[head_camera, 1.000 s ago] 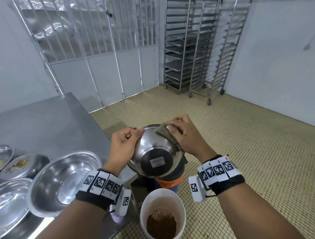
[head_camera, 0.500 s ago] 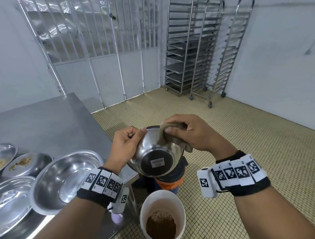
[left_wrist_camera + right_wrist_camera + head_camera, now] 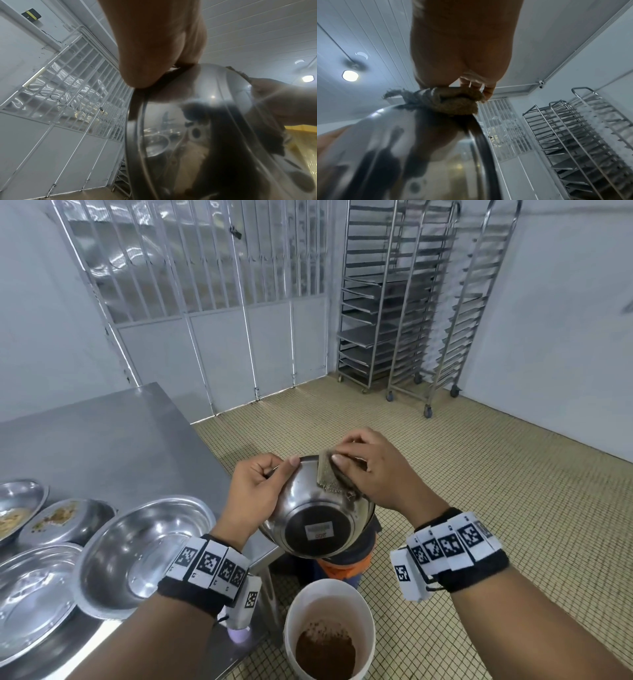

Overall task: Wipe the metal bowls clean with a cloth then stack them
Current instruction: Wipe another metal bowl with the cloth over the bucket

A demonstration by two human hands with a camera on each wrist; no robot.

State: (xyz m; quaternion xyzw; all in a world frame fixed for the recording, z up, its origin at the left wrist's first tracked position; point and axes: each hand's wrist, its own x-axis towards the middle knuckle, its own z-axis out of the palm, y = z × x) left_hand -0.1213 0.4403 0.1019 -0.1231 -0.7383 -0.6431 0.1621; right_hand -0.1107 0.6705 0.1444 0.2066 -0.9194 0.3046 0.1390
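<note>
A small metal bowl (image 3: 315,508) is held in the air, tipped so its base with a white sticker faces me. My left hand (image 3: 260,491) grips its left rim, thumb on the outside; the left wrist view shows the bowl (image 3: 214,121) close up. My right hand (image 3: 370,470) holds a brown cloth (image 3: 330,475) folded over the bowl's top right rim, thumb pressing it on the outside. In the right wrist view the cloth (image 3: 457,102) bunches on the bowl's rim (image 3: 481,142). The bowl's inside is hidden.
A steel table (image 3: 102,433) stands at the left with several metal bowls: a large shiny one (image 3: 144,549), another (image 3: 30,594) and two soiled ones (image 3: 65,518). A white bucket (image 3: 329,631) of brown powder stands on the floor below. Tray racks (image 3: 411,302) line the far wall.
My right hand has slid the cloth along the bowl's upper rim, from the right toward the top. The bowl stays tipped in my left hand.
</note>
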